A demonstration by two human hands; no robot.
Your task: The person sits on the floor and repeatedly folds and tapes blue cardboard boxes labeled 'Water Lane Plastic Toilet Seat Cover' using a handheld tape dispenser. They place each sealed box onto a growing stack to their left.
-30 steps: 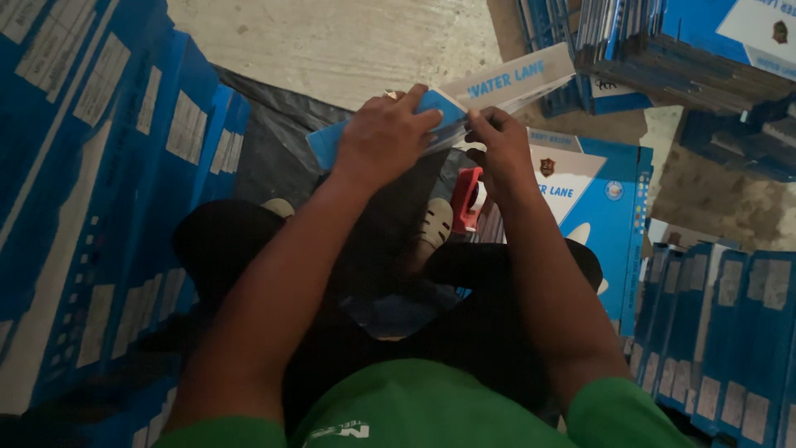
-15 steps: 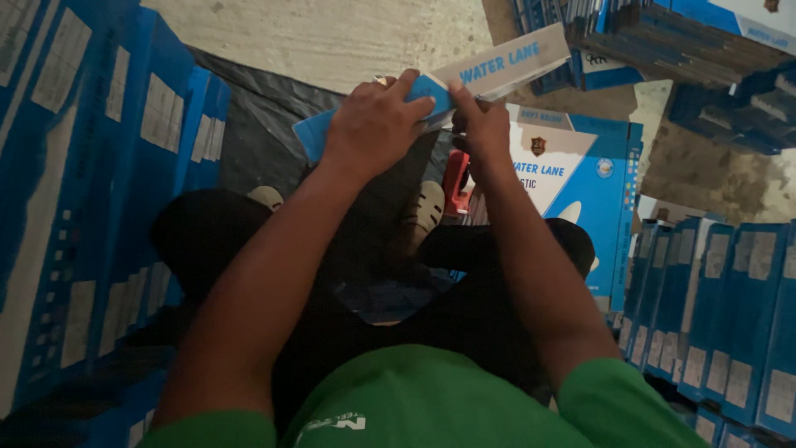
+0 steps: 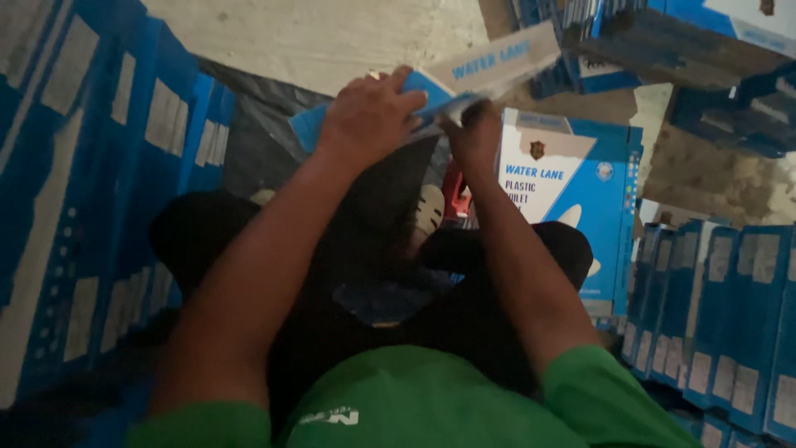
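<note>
Two hands meet on one flat blue-and-white carton blank (image 3: 464, 79), held up over our lap at the top centre of the view. Our left hand (image 3: 369, 116) lies palm-down across its blue end, fingers curled over the near edge and clamped on it. Our right hand (image 3: 474, 133) pinches the same blank from below at its middle; the fingers are blurred, so we can only say it probably grips the fold. The white printed flap sticks out to the right, tilted upward. Just beneath the hands, a red object (image 3: 454, 195) shows between our knees, too dark to identify. Right of our right forearm stands a printed blue-and-white box (image 3: 572, 191). Stacks of flat blue cartons (image 3: 99, 166) line the left side, more stand at lower right (image 3: 730, 315), and a pile lies at top right (image 3: 688, 58). Bare concrete floor (image 3: 307, 33) shows beyond the blank.
</note>
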